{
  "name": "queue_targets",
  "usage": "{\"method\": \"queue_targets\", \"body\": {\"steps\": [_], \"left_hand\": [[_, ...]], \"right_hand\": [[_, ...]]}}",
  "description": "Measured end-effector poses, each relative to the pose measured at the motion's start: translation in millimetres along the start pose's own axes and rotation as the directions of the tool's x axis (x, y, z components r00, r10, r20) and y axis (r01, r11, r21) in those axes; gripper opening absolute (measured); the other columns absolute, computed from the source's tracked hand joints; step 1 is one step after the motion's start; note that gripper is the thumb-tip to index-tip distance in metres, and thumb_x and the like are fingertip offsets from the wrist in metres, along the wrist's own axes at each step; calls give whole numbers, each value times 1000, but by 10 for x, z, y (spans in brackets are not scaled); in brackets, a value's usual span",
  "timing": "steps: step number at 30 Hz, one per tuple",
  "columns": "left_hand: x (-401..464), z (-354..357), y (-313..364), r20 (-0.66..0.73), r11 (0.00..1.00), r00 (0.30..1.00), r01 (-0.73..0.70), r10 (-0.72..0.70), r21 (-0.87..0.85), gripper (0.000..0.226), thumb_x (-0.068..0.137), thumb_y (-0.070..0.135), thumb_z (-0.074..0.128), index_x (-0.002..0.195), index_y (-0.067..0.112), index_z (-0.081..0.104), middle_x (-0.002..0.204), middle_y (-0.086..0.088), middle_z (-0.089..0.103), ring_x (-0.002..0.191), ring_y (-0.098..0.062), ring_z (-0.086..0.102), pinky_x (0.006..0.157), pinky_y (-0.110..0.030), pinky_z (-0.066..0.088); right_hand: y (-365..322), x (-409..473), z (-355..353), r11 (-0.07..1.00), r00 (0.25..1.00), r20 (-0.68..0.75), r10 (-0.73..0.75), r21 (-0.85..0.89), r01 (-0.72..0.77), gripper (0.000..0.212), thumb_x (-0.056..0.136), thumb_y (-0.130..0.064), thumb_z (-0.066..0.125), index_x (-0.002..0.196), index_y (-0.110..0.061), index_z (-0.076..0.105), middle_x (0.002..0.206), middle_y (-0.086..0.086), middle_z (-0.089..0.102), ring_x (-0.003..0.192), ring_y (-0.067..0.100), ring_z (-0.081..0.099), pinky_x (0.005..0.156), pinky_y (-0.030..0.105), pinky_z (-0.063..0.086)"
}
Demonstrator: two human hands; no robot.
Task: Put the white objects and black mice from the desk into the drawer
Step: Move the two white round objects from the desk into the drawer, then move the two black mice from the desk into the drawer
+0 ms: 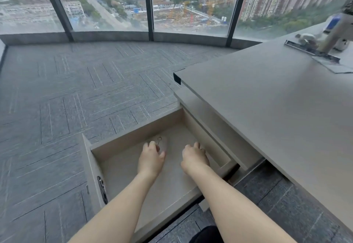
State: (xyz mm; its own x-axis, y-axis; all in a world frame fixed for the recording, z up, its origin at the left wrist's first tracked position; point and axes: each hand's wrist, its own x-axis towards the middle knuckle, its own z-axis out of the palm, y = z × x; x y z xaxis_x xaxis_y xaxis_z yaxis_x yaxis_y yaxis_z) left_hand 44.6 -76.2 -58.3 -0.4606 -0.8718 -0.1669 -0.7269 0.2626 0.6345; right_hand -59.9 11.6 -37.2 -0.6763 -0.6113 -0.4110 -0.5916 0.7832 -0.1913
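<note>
The beige drawer (131,140) is pulled out below the grey desk (267,105). Both my hands reach into it. My left hand (150,159) is at the drawer's back wall, its fingers and thumb curled against a blurred white object (163,144) that bears a thin black loop mark. My right hand (194,157) is beside it near the drawer's right wall, fingers bent downward; what lies under them is hidden. No black mouse is visible in the drawer.
On the desk's far right corner stand a white device with a blue label (335,23), a metal cable slot (311,51) and small pale objects (306,38). Grey carpet (76,99) spreads to the left, up to floor-to-ceiling windows. A lock fitting (102,190) sits on the drawer front.
</note>
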Motion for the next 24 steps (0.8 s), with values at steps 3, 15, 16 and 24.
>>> {"method": "queue_targets", "body": {"steps": [3, 15, 16, 24], "left_hand": [[-4, -40, 30, -49, 999, 998, -36, 35, -29, 22, 89, 21, 55, 104, 6, 62, 121, -15, 54, 106, -35, 57, 87, -35, 43], [-1050, -441, 1554, -295, 768, 828, -556, 477, -319, 17, 90, 9, 54, 99, 13, 67, 99, 3, 64, 88, -10, 60, 76, -7, 41], [-1199, -428, 1749, -290, 739, 820, -571, 493, -357, 16, 90, 10, 54, 99, 14, 66, 97, 4, 64, 86, -8, 60, 74, -6, 42], [-2396, 358, 3034, 191, 666, 667, -588, 720, -458, 25, 88, 23, 58, 111, 17, 64, 109, -5, 67, 94, -18, 65, 79, -31, 53]], "right_hand": [[26, -94, -41, 999, 999, -40, -18, 31, 20, 37, 94, -15, 46, 130, -7, 48, 138, 17, 39, 119, 36, 48, 85, 39, 46], [916, -1961, -1327, 779, 714, -692, -106, 388, 492, 14, 92, -26, 59, 80, -20, 64, 58, -6, 61, 54, 12, 57, 54, 31, 47], [1090, -2144, -1426, 768, 692, -719, -67, 405, 496, 15, 93, -26, 60, 79, -21, 64, 56, -4, 61, 52, 14, 56, 53, 33, 47], [3154, -3024, -1624, 877, 386, -854, 348, 442, 188, 13, 89, -14, 61, 78, -21, 61, 76, 0, 65, 80, 26, 60, 68, 37, 46]]}}
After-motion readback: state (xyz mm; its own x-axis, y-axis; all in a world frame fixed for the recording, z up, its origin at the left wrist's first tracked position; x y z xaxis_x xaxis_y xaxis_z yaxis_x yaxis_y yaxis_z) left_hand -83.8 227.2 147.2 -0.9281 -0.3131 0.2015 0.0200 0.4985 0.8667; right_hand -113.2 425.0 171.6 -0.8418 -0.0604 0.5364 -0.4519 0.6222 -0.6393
